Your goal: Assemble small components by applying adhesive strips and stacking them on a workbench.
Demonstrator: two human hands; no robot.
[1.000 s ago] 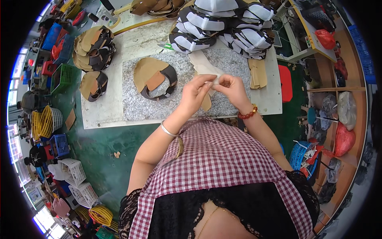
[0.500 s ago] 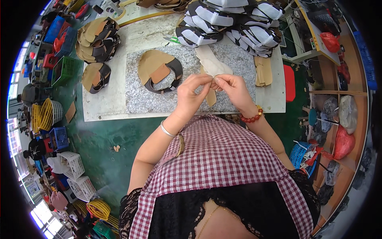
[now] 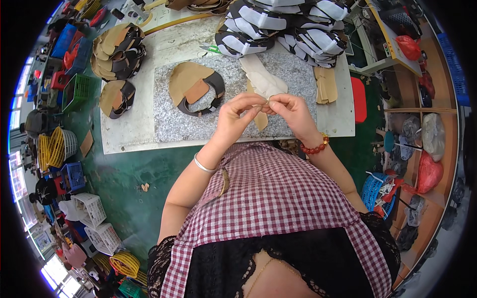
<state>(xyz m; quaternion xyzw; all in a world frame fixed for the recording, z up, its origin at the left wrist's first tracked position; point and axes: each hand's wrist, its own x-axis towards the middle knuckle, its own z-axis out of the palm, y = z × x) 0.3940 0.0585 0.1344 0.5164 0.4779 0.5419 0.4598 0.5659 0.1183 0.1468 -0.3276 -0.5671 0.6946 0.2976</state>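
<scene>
While noting left hand [image 3: 232, 113] and right hand [image 3: 295, 112] pinched closed, cannot tell on what; found white sheet [image 3: 261, 77] just beyond, slanting far-left to near-right, nearer right hand.

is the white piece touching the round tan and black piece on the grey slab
Apart: the head view shows a bare strip of grey slab between the white piece and the round tan-and-black piece to its left.

The speckled grey slab [image 3: 173, 128] has free room at near left; a heap of curved black-and-white pieces [image 3: 261, 20] obstructs beyond the right hand [image 3: 294, 111].
</scene>
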